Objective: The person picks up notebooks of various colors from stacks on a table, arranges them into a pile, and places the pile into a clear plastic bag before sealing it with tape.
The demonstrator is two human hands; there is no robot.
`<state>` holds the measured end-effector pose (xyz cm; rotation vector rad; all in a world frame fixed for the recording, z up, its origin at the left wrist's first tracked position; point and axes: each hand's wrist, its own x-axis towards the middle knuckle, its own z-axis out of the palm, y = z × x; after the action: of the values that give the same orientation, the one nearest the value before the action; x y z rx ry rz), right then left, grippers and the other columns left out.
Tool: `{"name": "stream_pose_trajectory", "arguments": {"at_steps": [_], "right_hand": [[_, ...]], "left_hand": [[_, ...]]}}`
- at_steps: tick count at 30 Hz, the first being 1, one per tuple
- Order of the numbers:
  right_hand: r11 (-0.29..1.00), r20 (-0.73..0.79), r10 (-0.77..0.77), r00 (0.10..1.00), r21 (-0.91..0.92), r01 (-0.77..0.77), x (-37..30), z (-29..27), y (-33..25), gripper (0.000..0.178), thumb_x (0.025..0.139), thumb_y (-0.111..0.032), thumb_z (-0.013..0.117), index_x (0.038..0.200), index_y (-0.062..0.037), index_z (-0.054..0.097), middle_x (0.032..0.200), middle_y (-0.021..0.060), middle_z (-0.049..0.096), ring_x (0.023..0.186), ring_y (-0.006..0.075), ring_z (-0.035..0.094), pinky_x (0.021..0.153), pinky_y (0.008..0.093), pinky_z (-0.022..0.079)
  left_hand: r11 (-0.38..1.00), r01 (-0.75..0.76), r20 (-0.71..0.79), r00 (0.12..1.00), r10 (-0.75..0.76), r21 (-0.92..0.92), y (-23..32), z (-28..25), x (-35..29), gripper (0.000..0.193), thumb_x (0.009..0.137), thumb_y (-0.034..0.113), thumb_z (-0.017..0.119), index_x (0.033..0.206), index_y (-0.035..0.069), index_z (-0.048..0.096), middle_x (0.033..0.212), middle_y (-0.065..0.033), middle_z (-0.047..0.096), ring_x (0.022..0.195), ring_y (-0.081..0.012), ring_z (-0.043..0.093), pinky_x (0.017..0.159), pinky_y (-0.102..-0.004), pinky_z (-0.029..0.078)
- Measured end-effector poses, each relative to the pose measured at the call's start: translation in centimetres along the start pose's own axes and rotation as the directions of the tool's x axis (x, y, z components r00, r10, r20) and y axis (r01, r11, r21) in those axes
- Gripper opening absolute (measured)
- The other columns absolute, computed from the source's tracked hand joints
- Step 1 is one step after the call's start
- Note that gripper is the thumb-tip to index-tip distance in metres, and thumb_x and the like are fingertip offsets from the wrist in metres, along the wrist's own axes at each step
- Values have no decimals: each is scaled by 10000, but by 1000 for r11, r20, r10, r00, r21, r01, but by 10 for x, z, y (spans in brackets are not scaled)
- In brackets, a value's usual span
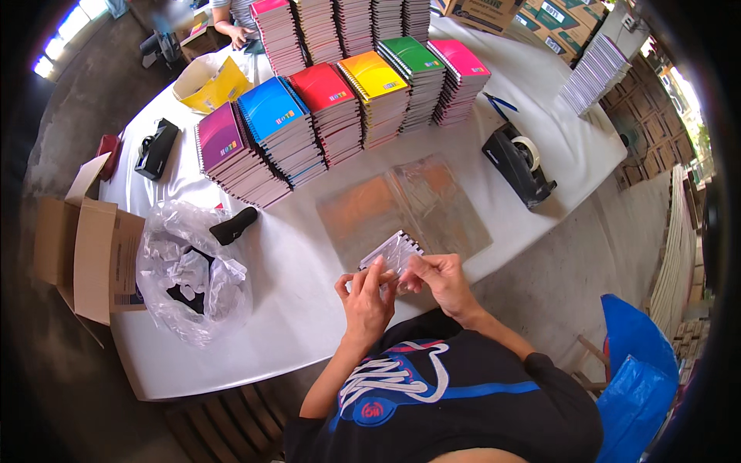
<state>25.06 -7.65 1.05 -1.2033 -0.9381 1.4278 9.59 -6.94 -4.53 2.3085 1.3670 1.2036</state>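
A small stack of spiral-bound notebooks (390, 251) with black bindings and a clear, shiny plastic covering stands near the table's front edge. My left hand (368, 299) grips its near left side, with fingers bent round it. At its right side my right hand (441, 282) is closed, thumb and fingers pinched together close to the covering; what they pinch is too small to make out. Beneath the stack lies a flat brownish mat (359, 208) with a clear plastic surface.
Tall stacks of coloured spiral notebooks (332, 108) line the table's far side. Tape dispensers stand at right (521, 166) and left (157, 150). A plastic bag of scraps (166, 258), a black handheld object (234, 225) and an open carton (100, 255) are left. Another person's hand (241, 35) is beyond.
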Motion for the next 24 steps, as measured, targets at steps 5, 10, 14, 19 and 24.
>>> {"name": "stream_pose_trajectory", "arguments": {"at_steps": [5,10,14,19,24], "right_hand": [[967,-153,219,964,-96,-235,-4,11,29,458,854,-402,650,648,6,668,484,24,532,422,64,464,403,202,340],[947,-214,210,954,-196,-253,-6,10,38,501,814,-443,684,568,-8,645,423,18,502,370,60,445,364,220,319],[953,-261,95,961,-256,-163,-5,4,63,501,807,-432,693,541,-12,632,429,18,520,381,70,474,376,240,348],[855,-291,183,939,-425,-298,-6,-17,106,388,807,-334,701,587,-24,624,456,26,543,374,106,497,383,248,373],[779,-27,614,789,179,-601,-9,-55,96,389,887,-412,560,897,-31,637,783,89,654,628,149,613,475,295,462]], "left_hand": [[999,-47,10,999,47,-17,-5,-2,-3,633,725,112,723,1282,65,427,1028,1,635,920,-141,567,858,-397,309],[994,-33,139,990,19,100,-4,-13,0,590,715,181,730,1263,182,509,1199,-70,557,1042,-153,544,859,-431,290],[988,13,241,969,-50,154,3,-32,23,650,672,256,761,1272,267,511,1319,-78,450,1106,-179,524,892,-490,259],[980,200,414,891,-186,9,5,-32,34,641,623,196,784,1213,191,534,1265,-67,494,1100,-196,527,930,-461,256],[945,187,256,960,-118,-268,0,-10,29,605,616,165,782,1170,188,540,1172,-71,566,1026,-222,579,854,-403,360]]}}
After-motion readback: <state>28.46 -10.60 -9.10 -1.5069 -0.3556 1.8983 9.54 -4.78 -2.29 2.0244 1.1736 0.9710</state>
